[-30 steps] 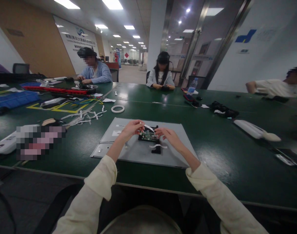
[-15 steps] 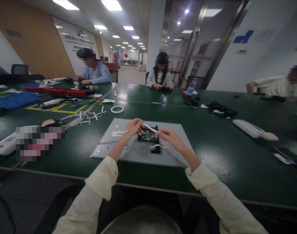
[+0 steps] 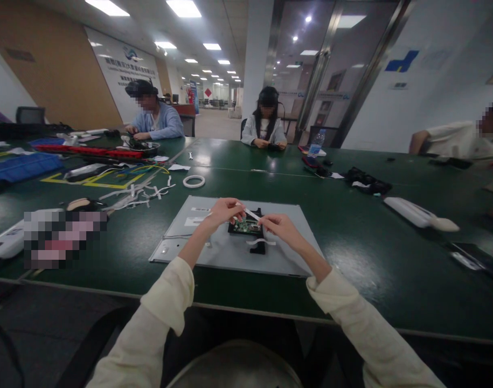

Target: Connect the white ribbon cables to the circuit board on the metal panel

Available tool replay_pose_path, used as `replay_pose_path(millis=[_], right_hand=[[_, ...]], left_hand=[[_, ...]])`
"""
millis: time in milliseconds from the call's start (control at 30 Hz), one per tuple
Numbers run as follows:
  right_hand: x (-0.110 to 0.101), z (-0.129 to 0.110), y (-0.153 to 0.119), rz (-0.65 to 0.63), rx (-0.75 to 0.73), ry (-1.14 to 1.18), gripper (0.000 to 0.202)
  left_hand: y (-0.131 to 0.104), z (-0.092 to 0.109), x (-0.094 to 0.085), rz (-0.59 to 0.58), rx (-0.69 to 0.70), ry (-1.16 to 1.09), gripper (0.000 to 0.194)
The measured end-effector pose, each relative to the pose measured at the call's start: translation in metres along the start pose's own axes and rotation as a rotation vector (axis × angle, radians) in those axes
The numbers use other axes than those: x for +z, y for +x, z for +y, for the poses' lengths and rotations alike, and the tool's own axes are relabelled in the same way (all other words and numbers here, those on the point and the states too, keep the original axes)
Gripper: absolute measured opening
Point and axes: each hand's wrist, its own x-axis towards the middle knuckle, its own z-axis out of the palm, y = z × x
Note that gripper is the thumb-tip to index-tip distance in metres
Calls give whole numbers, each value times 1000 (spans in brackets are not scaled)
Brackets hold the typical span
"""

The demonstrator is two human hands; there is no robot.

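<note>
Left hand [image 3: 227,210] and right hand [image 3: 277,223] each pinch one end of a white strip [image 3: 252,214], though small detail makes the left hand's exact hold hard to judge. It spans the gap between them, above the green circuit board [image 3: 246,227] on the grey panel [image 3: 226,257]. Judging by its look, it should be light, thin and bendy, easily creased or torn; the very ends are the place to hold, with a soft touch. Compared with one second ago, the right fingers have gathered together and the strip looks straighter.
</note>
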Motion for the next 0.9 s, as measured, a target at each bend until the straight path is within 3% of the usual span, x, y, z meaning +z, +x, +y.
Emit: replay_pose_path(millis=[233,433,700,900], right_hand=[[-4,15,7,113,152,11,33],[-6,34,16,210,141,-123,35],[-2,37,18,247,132,-349,37],[-1,35,18,235,101,-397,37]], left_hand=[[33,-2,8,119,161,574,15],[52,-1,25,207,181,991,14],[50,-7,39,267,181,1113,19],[56,-20,32,303,255,909,16]])
